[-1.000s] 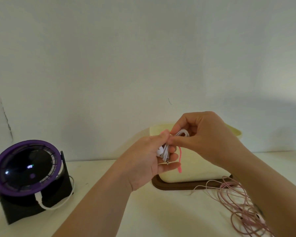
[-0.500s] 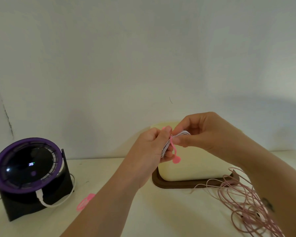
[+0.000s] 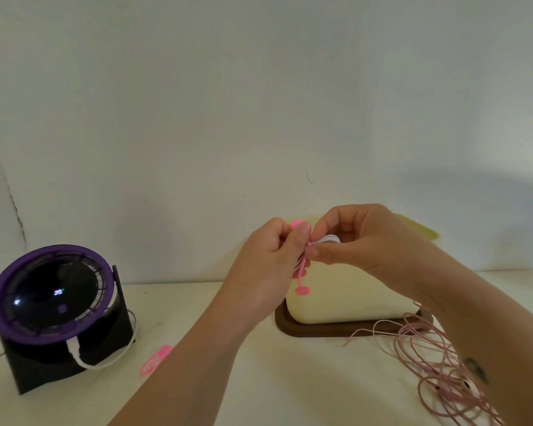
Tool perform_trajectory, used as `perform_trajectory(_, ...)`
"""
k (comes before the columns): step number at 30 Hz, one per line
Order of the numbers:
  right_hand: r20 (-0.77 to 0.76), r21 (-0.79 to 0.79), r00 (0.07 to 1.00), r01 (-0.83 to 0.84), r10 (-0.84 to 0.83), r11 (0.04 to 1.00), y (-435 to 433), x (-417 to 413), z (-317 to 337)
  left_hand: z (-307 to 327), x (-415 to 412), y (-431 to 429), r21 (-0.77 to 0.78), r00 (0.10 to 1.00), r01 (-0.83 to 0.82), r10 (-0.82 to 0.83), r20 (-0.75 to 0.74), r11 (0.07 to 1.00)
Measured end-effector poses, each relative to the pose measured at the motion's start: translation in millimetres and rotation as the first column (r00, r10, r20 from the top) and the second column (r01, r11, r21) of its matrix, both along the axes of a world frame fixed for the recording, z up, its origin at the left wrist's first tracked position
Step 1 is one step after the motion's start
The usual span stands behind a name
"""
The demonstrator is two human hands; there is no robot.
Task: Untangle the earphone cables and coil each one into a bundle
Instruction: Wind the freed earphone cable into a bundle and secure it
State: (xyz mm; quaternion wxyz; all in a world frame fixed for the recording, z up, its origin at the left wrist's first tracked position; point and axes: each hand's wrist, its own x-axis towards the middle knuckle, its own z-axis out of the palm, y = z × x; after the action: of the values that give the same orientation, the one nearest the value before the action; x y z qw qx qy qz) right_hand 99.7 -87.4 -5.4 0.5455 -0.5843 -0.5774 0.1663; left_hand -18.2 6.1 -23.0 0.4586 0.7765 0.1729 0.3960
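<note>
A coiled white earphone cable (image 3: 328,240) is held in mid-air between both hands, in front of the cream box. My left hand (image 3: 268,265) pinches a pink cable tie (image 3: 301,278) that wraps the bundle; one round end of the tie hangs down and the other shows above my thumb. My right hand (image 3: 354,238) pinches the white coil from the right. A loose pink earphone cable (image 3: 437,361) lies tangled on the table at the lower right, partly under my right forearm.
A cream box (image 3: 345,302) on a brown base (image 3: 320,330) stands behind the hands by the wall. A purple-rimmed black fan (image 3: 53,299) with a white cord sits at the left. A second pink tie (image 3: 156,359) lies on the white table.
The pink tie has been brought round the white coil and its upper end now shows above my left thumb. Both hands rose slightly. The second pink tie came into view on the table.
</note>
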Motion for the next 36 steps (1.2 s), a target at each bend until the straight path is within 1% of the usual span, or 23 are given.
perform_trajectory(3, 0.022, -0.001, 0.999, 0.039, -0.039, 0.999, 0, -3, 1, 3, -4, 5, 0.103, 0.997, -0.007, 0.014, -0.071, 0.995)
perform_trajectory(6, 0.014, -0.003, 0.999, 0.049, -0.049, 0.999, 1, -5, 1, 6, -8, 6, 0.211, 0.993, -0.054, 0.075, -0.092, 0.976)
perform_trajectory(9, -0.004, -0.009, 0.999, 0.04, -0.04, 0.999, 1, -5, 1, 7, -10, 6, 0.228, 0.991, -0.057, 0.083, -0.103, 0.972)
perform_trajectory(11, -0.007, -0.019, 1.0, 0.025, -0.026, 0.999, 1, -4, 0, 7, -11, 10, 0.15, 0.991, -0.025, 0.045, -0.13, 0.988)
perform_trajectory(13, 0.0, -0.029, 1.0, 0.016, -0.016, 0.999, 1, -3, -1, 6, -12, 12, -0.022, 0.991, 0.045, -0.048, -0.127, 0.999)
perform_trajectory(14, 0.006, -0.035, 1.0, 0.017, -0.017, 0.999, 2, -3, -1, 6, -12, 13, -0.124, 0.988, 0.089, -0.103, -0.114, 0.988)
perform_trajectory(16, 0.023, -0.041, 0.999, 0.037, -0.036, 0.998, 1, -2, 0, 6, -10, 11, -0.317, 0.977, 0.179, -0.207, -0.058, 0.931)
perform_trajectory(18, 0.049, -0.039, 0.996, 0.073, -0.071, 0.997, 0, -2, 1, 6, -9, 9, -0.432, 0.966, 0.234, -0.258, 0.005, 0.871)
perform_trajectory(20, 0.085, -0.031, 0.99, 0.114, -0.111, 0.993, -2, -1, 2, 5, -8, 9, -0.439, 0.965, 0.248, -0.26, 0.034, 0.863)
perform_trajectory(24, 0.132, 0.01, 0.978, 0.161, -0.161, 0.987, -2, -1, 2, 2, -5, 9, -0.387, 0.972, 0.234, -0.222, 0.077, 0.892)
perform_trajectory(27, 0.127, 0.062, 0.978, 0.158, -0.165, 0.985, 0, -2, 1, 0, -2, 7, -0.428, 0.963, 0.266, -0.219, 0.157, 0.864)
perform_trajectory(30, 0.056, 0.115, 0.987, 0.145, -0.152, 0.983, 4, -2, 0, 0, 0, 4, -0.478, 0.934, 0.342, -0.238, 0.266, 0.809)
perform_trajectory(32, -0.032, 0.119, 0.992, 0.124, -0.121, 0.985, 7, -2, -3, 2, 1, 3, -0.5, 0.913, 0.38, -0.23, 0.336, 0.778)
perform_trajectory(34, -0.209, 0.078, 0.978, 0.019, -0.002, 0.997, 8, -2, -4, 4, 0, 3, -0.501, 0.895, 0.408, -0.225, 0.386, 0.764)
perform_trajectory(36, -0.351, 0.026, 0.929, -0.111, 0.113, 0.994, 8, -1, -4, 5, 0, 3, -0.48, 0.885, 0.419, -0.228, 0.406, 0.771)
